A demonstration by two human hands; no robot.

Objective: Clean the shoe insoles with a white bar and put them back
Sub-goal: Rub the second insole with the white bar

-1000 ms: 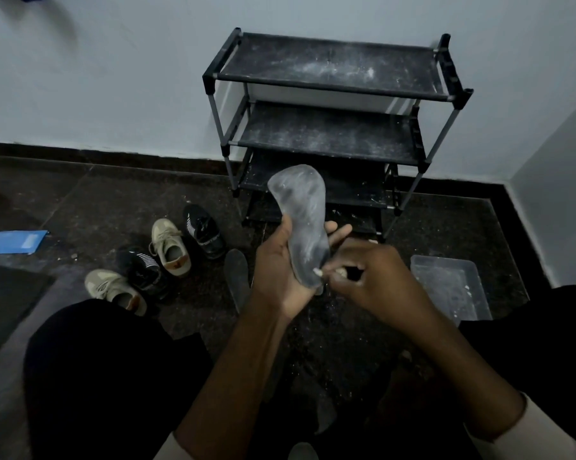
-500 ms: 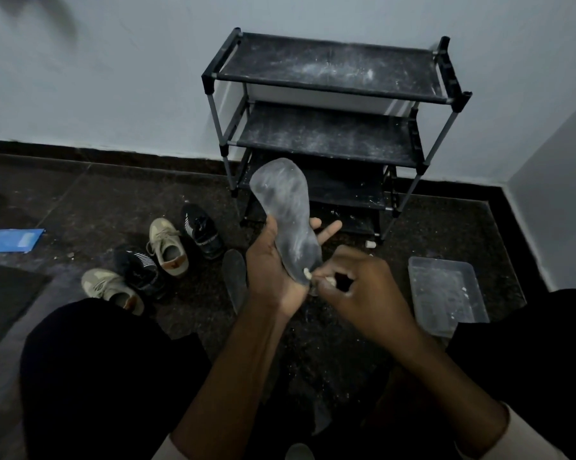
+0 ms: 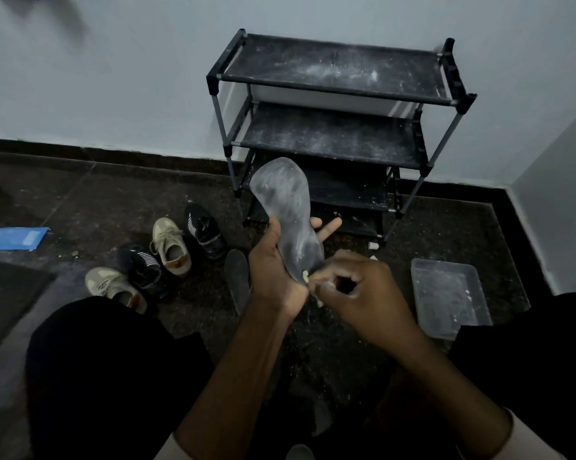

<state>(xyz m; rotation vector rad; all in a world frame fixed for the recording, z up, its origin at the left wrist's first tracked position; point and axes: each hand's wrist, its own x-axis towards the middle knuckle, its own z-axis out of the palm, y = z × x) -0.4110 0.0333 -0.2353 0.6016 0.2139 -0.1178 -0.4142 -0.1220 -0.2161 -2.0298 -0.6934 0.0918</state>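
Insole (image 3: 286, 207) held over dark speckled floor (image 3: 114, 200); dusty shoe rack (image 3: 330, 141) against pale wall (image 3: 114, 78)

Grey insole (image 3: 285, 200) smeared white; black rack (image 3: 330, 141) (dusted white); black shoe (image 3: 144, 264), white stripes.

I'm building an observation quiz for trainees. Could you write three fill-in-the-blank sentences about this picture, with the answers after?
The left hand grips a grey ____.
The white bar is pinched in the ____.
Left of the hands, ____ shoes stand on the floor.
Missing: insole; right hand; four.
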